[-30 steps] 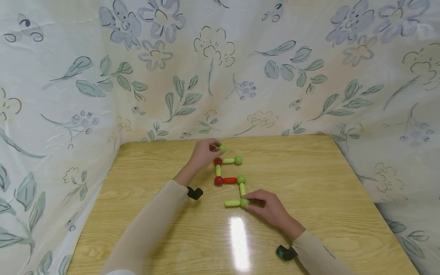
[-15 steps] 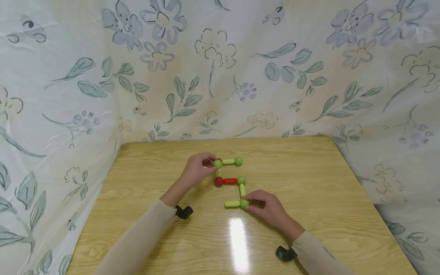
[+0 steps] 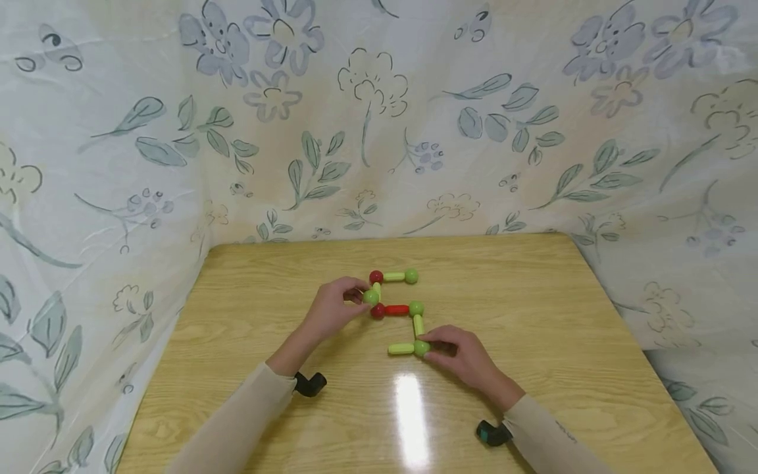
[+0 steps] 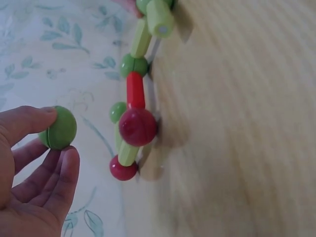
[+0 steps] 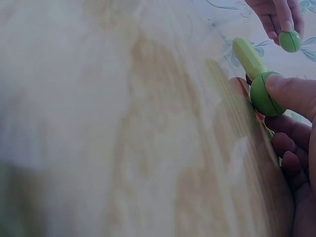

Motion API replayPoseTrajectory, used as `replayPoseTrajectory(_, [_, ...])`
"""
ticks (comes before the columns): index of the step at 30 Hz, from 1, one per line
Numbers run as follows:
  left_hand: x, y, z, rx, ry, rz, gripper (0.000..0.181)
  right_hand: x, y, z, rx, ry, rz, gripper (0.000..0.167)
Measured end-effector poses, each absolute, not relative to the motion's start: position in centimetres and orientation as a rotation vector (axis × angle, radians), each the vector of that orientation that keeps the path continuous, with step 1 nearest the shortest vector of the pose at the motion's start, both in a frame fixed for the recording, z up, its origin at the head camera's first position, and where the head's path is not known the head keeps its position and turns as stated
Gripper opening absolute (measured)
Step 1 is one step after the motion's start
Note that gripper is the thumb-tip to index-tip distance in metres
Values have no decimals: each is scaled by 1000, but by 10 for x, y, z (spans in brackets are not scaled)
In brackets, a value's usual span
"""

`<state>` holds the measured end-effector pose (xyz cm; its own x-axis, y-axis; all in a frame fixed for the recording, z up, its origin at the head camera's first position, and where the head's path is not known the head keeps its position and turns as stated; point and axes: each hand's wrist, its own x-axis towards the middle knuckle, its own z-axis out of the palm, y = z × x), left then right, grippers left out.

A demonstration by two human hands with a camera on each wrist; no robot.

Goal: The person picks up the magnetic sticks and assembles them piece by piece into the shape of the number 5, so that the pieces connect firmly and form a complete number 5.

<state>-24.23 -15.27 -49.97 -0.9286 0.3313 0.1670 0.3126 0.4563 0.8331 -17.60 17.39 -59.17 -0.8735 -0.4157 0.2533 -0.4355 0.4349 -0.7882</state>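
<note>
My left hand (image 3: 333,308) pinches a loose green ball (image 4: 64,127) between thumb and fingers, held off the table. In the head view it overlaps the left side of a zigzag chain of toy balls and rods. Two dark red balls, the far one (image 3: 376,276) and the nearer one (image 3: 378,311), form that side. A red rod (image 3: 397,309) leads right to a green ball (image 3: 416,307). My right hand (image 3: 468,359) pinches the chain's near green corner ball (image 5: 265,95). From this ball a light green rod (image 3: 401,349) points left, its other end free.
The chain lies on a wood-grain table (image 3: 533,296). Its far arm ends in another green ball (image 3: 411,276). Floral cloth (image 3: 379,131) hangs behind the table and at its sides. Black wrist devices sit at both cuffs, one by the right sleeve (image 3: 551,438).
My left hand has come nearer, from beyond the far red ball to beside the chain's left side, carrying the green ball. My right hand stays on the corner ball.
</note>
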Motion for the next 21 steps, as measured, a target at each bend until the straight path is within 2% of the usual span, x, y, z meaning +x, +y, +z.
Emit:
replayPoseTrajectory(10, [-219,-156,-511,608,2637,1531,31,-178,173,-589,779,-2637,1449,32])
replayPoseTrajectory(21, [-194,-160,-542,585,2564,1506,29,-175,173,-592,789,-2635,1407,33])
